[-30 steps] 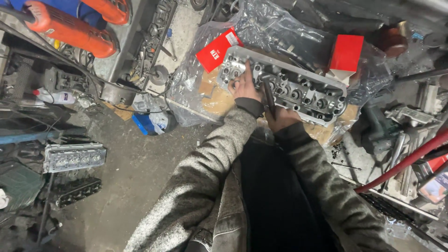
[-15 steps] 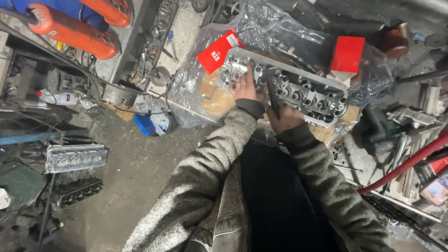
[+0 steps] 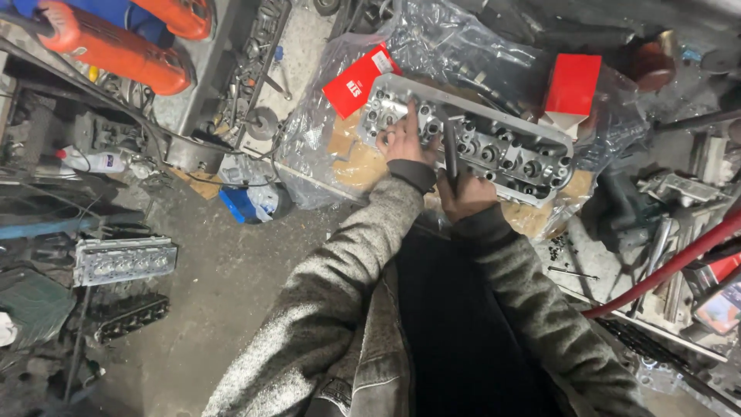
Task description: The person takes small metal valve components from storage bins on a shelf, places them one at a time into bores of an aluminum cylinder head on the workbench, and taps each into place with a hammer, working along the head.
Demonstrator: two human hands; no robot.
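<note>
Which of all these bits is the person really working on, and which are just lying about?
In use:
- metal cylinder head
- dark rod tool, held in the right hand
- left hand, resting on the head

Lying about:
- two red boxes
- second cylinder head on the floor
- orange machine
- blue can

The left hand (image 3: 403,139) covers part of the cylinder head (image 3: 494,147), so the ports beneath its palm cannot be seen. The right hand (image 3: 465,197) hides the lower end of the dark rod-shaped tool (image 3: 450,150), and its grip on it is too small to judge. Crumpled clear plastic sheeting (image 3: 463,46) blurs whatever lies under it (only glare shows). The orange machine (image 3: 116,54) and red hose (image 3: 671,266) are cut off by the picture's edges.
</note>
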